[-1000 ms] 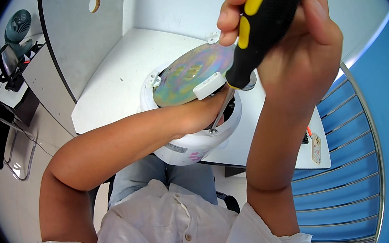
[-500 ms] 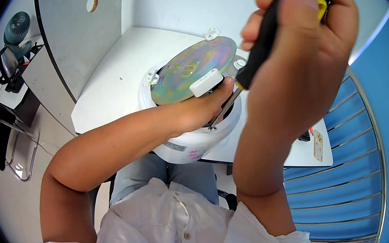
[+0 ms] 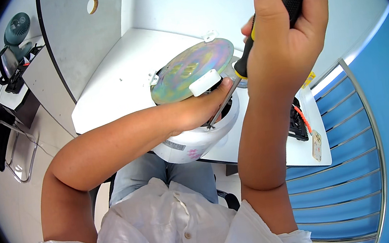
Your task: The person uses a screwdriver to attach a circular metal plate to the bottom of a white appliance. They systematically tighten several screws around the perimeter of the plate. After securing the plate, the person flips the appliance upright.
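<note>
A black-and-yellow screwdriver (image 3: 242, 64) is gripped by its handle in my right hand (image 3: 286, 39), high at the right. Its metal shaft slants down to a screw at the near rim of a white rounded appliance housing (image 3: 220, 137) with pink flowers, which looks like a rice cooker body. My left hand (image 3: 200, 109) grips this housing near the screw; its thumb shows, while the other fingers are mostly hidden inside. A round metal plate (image 3: 193, 71) with a rainbow sheen leans tilted across the housing's far side. White plastic feet are fixed at the plate's edge, one (image 3: 206, 82) beside my left thumb.
The housing sits at the near edge of a white table (image 3: 104, 91). Beyond my right forearm lie a black tool case (image 3: 297, 126), an orange-handled tool (image 3: 302, 118) and a small card (image 3: 317, 146). A grey partition (image 3: 84, 38) rises at left; metal railings (image 3: 360, 98) stand right.
My right hand has turned and shifted left, rotating the screwdriver handle so its yellow part faces another way. The shaft tip stays at the screw. My left hand has barely moved.
</note>
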Action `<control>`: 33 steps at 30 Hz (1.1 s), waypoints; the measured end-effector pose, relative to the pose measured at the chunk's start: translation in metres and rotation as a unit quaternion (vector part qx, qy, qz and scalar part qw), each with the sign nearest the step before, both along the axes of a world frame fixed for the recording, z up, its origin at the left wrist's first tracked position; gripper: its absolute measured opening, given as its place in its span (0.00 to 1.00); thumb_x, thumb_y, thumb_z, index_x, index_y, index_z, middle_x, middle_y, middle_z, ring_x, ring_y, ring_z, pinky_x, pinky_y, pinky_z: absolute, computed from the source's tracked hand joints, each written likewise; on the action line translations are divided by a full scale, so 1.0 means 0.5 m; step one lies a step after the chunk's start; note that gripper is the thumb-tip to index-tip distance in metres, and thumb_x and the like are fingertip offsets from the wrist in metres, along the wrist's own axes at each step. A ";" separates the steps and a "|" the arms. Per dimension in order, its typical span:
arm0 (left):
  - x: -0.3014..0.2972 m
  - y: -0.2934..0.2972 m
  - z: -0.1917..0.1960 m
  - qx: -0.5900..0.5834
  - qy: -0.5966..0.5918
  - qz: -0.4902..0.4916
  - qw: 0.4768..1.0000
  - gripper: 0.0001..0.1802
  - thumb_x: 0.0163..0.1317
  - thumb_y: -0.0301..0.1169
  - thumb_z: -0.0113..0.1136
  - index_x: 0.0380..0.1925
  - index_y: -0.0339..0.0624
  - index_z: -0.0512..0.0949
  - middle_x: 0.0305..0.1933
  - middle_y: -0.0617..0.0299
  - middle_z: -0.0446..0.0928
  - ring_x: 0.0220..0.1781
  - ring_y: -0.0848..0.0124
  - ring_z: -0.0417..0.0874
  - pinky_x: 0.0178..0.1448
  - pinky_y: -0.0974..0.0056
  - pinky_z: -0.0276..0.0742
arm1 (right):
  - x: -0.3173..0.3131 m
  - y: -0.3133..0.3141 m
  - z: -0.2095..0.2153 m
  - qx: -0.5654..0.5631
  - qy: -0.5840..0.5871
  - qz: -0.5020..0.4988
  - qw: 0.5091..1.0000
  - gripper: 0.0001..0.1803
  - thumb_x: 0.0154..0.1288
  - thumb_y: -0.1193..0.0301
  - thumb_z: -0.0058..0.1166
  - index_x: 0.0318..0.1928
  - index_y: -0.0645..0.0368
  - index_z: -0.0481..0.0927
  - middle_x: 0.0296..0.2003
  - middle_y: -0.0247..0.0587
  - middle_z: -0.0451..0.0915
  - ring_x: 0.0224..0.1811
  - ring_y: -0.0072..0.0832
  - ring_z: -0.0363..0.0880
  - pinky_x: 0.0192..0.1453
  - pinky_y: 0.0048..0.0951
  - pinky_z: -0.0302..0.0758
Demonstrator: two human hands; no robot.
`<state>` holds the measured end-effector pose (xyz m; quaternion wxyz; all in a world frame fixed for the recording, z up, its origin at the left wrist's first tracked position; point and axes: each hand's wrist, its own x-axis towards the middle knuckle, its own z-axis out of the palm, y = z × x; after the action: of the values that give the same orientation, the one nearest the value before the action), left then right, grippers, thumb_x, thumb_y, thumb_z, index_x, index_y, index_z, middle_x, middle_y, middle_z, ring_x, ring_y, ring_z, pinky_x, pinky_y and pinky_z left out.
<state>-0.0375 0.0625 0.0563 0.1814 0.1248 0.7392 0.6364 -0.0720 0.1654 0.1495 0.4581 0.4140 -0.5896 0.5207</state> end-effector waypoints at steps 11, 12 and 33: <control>-0.006 0.003 -0.002 -0.040 0.010 -0.006 0.999 0.36 0.76 0.60 0.23 0.24 0.46 0.70 0.23 0.66 0.69 0.26 0.73 0.66 0.37 0.65 0.67 | -0.014 0.001 0.024 -0.018 -0.295 0.675 0.676 0.29 0.64 0.75 0.52 0.64 0.60 0.61 0.33 0.50 0.75 0.25 0.33 0.78 0.32 0.37 0.82; -0.008 0.002 -0.002 -0.045 0.017 -0.010 0.999 0.36 0.76 0.60 0.23 0.24 0.46 0.70 0.23 0.66 0.69 0.26 0.73 0.66 0.37 0.65 0.68 | -0.010 0.009 0.022 -0.024 -0.322 0.686 0.652 0.28 0.64 0.74 0.52 0.64 0.60 0.61 0.30 0.49 0.75 0.19 0.30 0.76 0.27 0.34 0.80; 0.019 -0.017 -0.012 -0.038 0.167 -0.027 0.985 0.44 0.74 0.63 0.22 0.63 0.35 0.71 0.58 0.55 0.75 0.63 0.65 0.73 0.70 0.62 0.64 | -0.034 0.064 0.018 0.027 -0.125 0.522 0.843 0.24 0.68 0.71 0.44 0.64 0.58 0.65 0.54 0.60 0.72 0.44 0.46 0.82 0.48 0.44 0.86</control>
<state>-0.0281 0.0540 0.0502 0.0772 0.2425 0.7790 0.5730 -0.0891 0.1972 0.1586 0.0289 0.6041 -0.3524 0.7142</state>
